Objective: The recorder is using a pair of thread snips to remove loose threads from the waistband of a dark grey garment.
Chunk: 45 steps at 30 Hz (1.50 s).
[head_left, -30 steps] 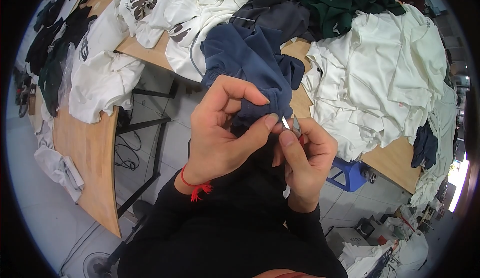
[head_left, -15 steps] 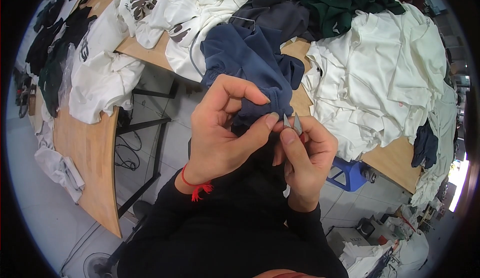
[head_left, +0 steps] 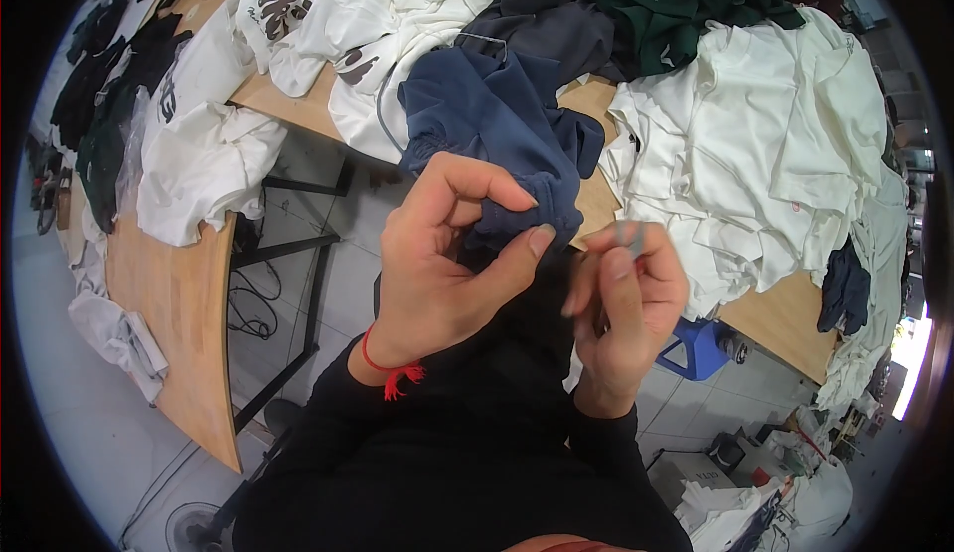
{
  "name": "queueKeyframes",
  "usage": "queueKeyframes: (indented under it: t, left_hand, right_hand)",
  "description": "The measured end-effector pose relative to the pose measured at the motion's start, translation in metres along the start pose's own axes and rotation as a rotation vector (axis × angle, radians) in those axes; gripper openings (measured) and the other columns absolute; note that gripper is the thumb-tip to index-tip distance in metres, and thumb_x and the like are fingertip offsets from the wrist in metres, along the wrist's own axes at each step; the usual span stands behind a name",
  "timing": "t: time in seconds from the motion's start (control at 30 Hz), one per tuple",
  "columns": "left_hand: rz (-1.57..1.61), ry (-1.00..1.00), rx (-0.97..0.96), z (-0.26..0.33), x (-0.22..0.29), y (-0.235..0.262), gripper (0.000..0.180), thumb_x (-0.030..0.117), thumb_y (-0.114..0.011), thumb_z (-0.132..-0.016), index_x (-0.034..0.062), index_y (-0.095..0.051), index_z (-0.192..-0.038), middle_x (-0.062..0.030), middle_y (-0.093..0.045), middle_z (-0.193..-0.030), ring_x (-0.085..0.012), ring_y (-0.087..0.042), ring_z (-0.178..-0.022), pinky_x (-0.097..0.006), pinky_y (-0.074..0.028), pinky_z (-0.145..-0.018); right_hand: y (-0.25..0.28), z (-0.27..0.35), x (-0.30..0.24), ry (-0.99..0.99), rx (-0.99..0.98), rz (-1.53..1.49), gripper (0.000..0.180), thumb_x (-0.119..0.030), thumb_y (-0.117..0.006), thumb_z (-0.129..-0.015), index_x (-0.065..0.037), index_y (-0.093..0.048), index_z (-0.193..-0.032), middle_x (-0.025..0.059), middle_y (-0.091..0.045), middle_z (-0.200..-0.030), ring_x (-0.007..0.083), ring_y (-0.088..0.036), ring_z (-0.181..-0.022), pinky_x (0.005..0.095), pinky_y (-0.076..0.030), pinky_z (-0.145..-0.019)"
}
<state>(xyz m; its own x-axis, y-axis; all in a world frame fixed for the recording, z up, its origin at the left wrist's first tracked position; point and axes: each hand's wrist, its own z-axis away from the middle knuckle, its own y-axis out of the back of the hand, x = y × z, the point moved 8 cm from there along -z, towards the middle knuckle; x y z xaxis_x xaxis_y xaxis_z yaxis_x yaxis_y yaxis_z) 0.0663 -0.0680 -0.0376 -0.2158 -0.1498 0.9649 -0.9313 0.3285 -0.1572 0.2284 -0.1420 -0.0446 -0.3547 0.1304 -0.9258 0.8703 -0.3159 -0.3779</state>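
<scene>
Over table edge: left hand (head_left: 437, 274) fingers pinch navy garment (head_left: 497, 125) hem; right hand (head_left: 621, 304) fingers closed on small grey tool (head_left: 628, 236).

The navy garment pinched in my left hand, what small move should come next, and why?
Probably bring the right hand back to the pinched fold. The left hand grips the navy garment at its edge between thumb and fingers, while the right holds a small grey tool, blurred, just apart from the cloth.
</scene>
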Motion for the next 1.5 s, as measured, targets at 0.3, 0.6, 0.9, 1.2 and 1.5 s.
queueKeyframes:
  t: [0.3,0.6,0.9,1.2,1.5]
  left_hand:
    - [-0.231,-0.229,0.047,0.005,0.01,-0.003,0.031,-0.009,-0.084,-0.087,-0.0012,-0.066,-0.11,-0.0031,-0.071,-0.092,-0.0043,-0.064,-0.073,-0.02,-0.051,-0.067]
    - [-0.334,-0.242,0.056,0.011,0.012,-0.003,0.031,-0.009,-0.085,-0.082,-0.0006,-0.068,-0.106,-0.0045,-0.072,-0.092,-0.0094,-0.07,-0.07,-0.023,-0.052,-0.061]
    - [-0.389,-0.317,-0.029,0.01,0.014,-0.007,0.033,-0.009,-0.086,-0.083,-0.0006,-0.066,-0.107,-0.0056,-0.074,-0.093,-0.0083,-0.069,-0.071,-0.021,-0.05,-0.061]
    - [-0.278,-0.221,0.006,0.01,0.005,-0.001,0.031,-0.008,-0.086,-0.083,0.0014,-0.068,-0.106,-0.0016,-0.072,-0.092,-0.0047,-0.062,-0.066,-0.02,-0.047,-0.06]
    - [-0.252,-0.228,0.076,0.004,0.008,0.009,0.03,-0.006,-0.086,-0.086,0.0002,-0.065,-0.108,-0.0011,-0.07,-0.084,-0.0027,-0.061,-0.069,-0.019,-0.046,-0.061]
  right_hand:
    - [-0.011,0.002,-0.015,0.446,0.078,0.42,0.035,0.016,-0.079,-0.089,0.002,-0.056,-0.112,0.0154,-0.067,-0.115,0.0028,-0.056,-0.076,0.0155,-0.044,-0.066]
    - [-0.018,0.004,-0.016,0.487,0.084,0.497,0.028,0.017,-0.07,-0.095,0.002,-0.051,-0.109,0.018,-0.068,-0.103,0.0092,-0.063,-0.081,0.0183,-0.049,-0.069]
    - [-0.019,-0.002,-0.002,0.472,-0.05,0.377,0.033,0.011,-0.061,-0.103,-0.004,-0.032,-0.111,0.0244,-0.058,-0.112,0.0063,-0.056,-0.07,0.0181,-0.045,-0.062]
    - [-0.019,0.0,0.002,0.384,-0.065,0.314,0.033,0.008,-0.058,-0.104,-0.007,-0.029,-0.109,0.0222,-0.054,-0.112,0.0024,-0.047,-0.06,0.0172,-0.039,-0.053]
    - [-0.013,0.002,-0.005,0.394,-0.068,0.268,0.033,0.014,-0.063,-0.1,-0.003,-0.037,-0.112,0.0209,-0.058,-0.115,0.0074,-0.053,-0.078,0.0192,-0.047,-0.066]
